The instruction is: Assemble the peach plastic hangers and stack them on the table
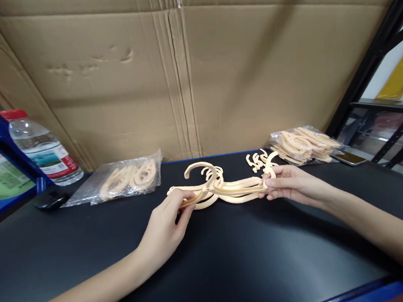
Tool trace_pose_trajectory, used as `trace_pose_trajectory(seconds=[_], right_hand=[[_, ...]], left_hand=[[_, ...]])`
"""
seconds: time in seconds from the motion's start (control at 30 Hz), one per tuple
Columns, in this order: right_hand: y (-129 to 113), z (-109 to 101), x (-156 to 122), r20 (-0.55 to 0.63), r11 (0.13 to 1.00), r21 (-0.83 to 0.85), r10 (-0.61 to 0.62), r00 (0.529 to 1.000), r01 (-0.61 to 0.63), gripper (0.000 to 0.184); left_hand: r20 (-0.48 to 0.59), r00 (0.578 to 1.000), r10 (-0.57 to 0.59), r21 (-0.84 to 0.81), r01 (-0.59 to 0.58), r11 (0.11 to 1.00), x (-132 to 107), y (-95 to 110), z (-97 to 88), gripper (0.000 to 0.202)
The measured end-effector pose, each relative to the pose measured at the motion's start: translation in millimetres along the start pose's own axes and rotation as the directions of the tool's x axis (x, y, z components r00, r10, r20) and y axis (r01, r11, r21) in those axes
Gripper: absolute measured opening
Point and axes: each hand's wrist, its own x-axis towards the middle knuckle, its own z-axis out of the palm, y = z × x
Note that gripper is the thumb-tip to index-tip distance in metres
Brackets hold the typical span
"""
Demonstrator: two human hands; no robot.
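Observation:
A beige clothes hanger (238,191) is held just above the black table, its large hook (195,166) pointing up. My left hand (168,219) is closed on the hanger's left arm, thumb below and fingers above. At the right end, my right hand (289,185) pinches a small curved hook piece (269,166) against the tip of the hanger's arm; whether the two are joined cannot be made out. Several more beige hangers (239,198) lie behind and under the held one, partly covered by it. Loose small curved pieces (257,159) lie beyond my right hand.
A clear bag of beige parts (129,178) lies at the left, and bagged beige hangers (303,144) are at the back right beside a phone (349,158). A water bottle (46,148) and a black mouse (51,197) stand left. Cardboard (111,83) walls the back.

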Motion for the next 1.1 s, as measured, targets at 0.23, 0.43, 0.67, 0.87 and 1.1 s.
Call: trace_pose_trajectory(seconds=[0.23,0.43,0.67,0.87,1.1], right_hand=[[2.8,6.3,-1.0,-0.062,0.997,-0.034,-0.077,0.995,0.075,0.022],[4.9,10.0,-1.7,-0.104,0.988,-0.084,-0.137,0.985,0.129,0.025],[4.2,16.3,-2.4,-0.199,0.969,-0.152,-0.221,0.955,0.192,0.032],[5.7,15.6,0.6,-0.177,0.953,-0.19,-0.269,0.947,0.236,0.031],[-11.1,-7.9,-4.0,-0.205,0.925,-0.147,-0.376,0.903,0.352,0.022]], left_hand=[[-0.014,0.999,-0.04,-0.035,0.04,0.999,1.6,0.3,-0.4,0.009],[-0.006,0.997,-0.082,-0.078,0.081,0.994,0.8,-0.6,-0.3,0.011],[0.027,0.995,-0.097,-0.098,0.1,0.99,0.2,-0.7,-0.8,0.017],[0.024,0.992,-0.123,-0.101,0.125,0.987,1.8,1.5,-2.5,0.019],[-0.06,0.994,-0.095,-0.027,0.093,0.995,4.1,3.8,-5.3,0.02]])
